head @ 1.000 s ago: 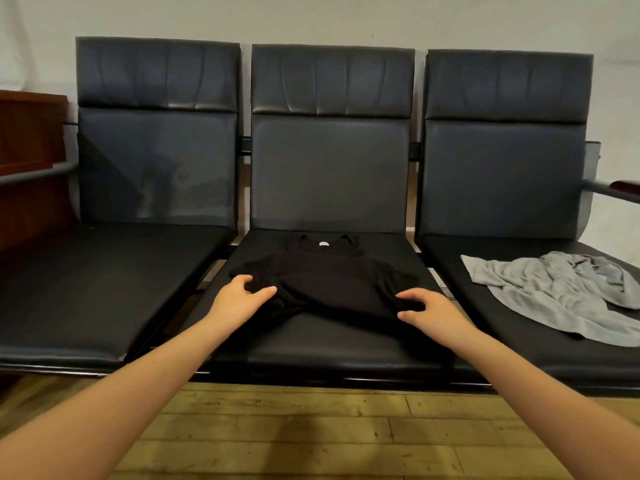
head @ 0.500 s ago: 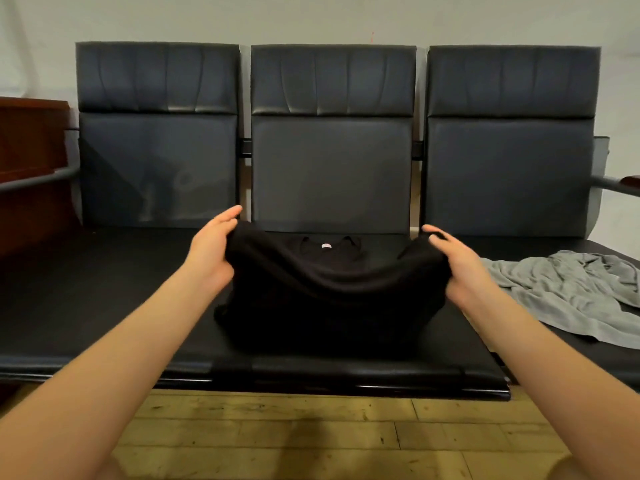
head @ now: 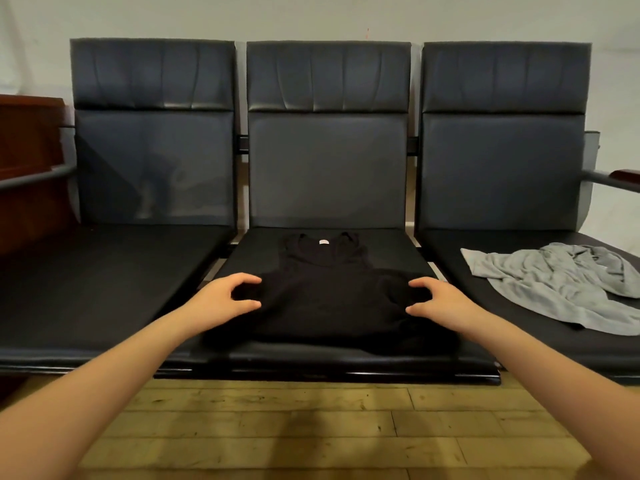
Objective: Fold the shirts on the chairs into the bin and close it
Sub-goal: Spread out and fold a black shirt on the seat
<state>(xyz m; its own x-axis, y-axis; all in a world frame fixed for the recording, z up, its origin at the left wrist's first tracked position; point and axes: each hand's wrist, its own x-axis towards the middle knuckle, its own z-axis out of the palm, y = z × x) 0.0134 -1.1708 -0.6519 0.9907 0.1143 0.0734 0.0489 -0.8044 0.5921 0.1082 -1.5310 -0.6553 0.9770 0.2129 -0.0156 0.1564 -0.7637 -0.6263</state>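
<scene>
A black shirt (head: 329,299) lies flat on the middle seat (head: 332,355), its neck label toward the backrest. My left hand (head: 221,301) pinches the shirt's left side between thumb and curled fingers. My right hand (head: 441,301) pinches the right side the same way. A crumpled grey shirt (head: 554,285) lies on the right seat, apart from both hands. No bin is in view.
Three dark padded chairs stand joined in a row against a pale wall; the left seat (head: 104,278) holds nothing. A reddish wooden cabinet (head: 27,168) stands at far left. Metal armrests (head: 609,180) flank the row. Wooden floor (head: 311,427) lies in front.
Both hands raised the black shirt off the seat, then brought it back down; it now lies spread flatter, reaching closer to the seat's front edge.
</scene>
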